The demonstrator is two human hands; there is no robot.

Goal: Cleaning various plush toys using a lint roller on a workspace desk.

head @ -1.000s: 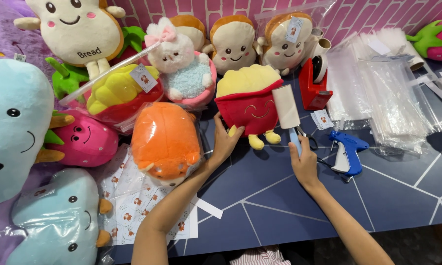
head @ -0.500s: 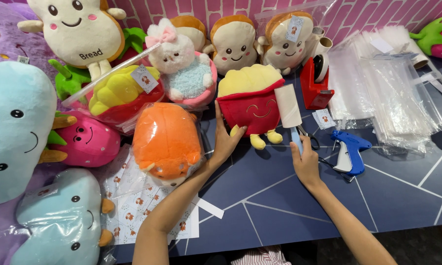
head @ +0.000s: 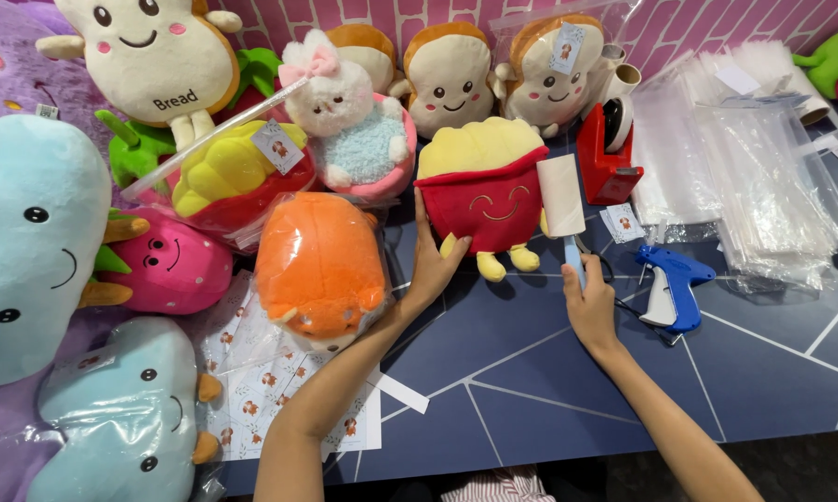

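The left hand lies open against the red side of the fries-shaped plush, which stands on the dark blue counter. The right hand is closed around the handle of a lint roller, its white drum touching the plush's right edge. The plush looks lightly steadied, so a firm roll could tip it or shove it into the red tape dispenser. A square white tag lies beside the blue tagging gun; clear bags are stacked on the right, and a printed sticker sheet lies lower left.
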